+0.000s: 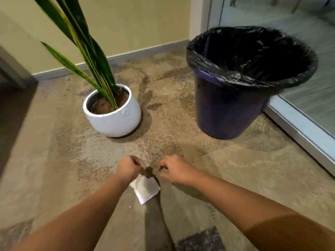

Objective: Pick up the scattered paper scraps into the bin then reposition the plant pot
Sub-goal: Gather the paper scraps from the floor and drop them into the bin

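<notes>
The long green leaves (97, 57) are cut off by the top edge. The inside of the bin (226, 113) is lost in the dark of its black liner (272, 82), and no contents can be made out. The far corner of the paper scrap (146, 190) is hidden under the left hand (129, 169); whether it is pinched cannot be told. The right hand (174, 168) is seen with fingertips curled out of sight. A pale speck (129, 207) near the scrap is too small to be identified.

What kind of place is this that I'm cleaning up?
Probably an indoor corner of an office or lobby: wall-to-wall carpet, a glass partition in a metal frame, plus a potted plant and a lined bin.
</notes>
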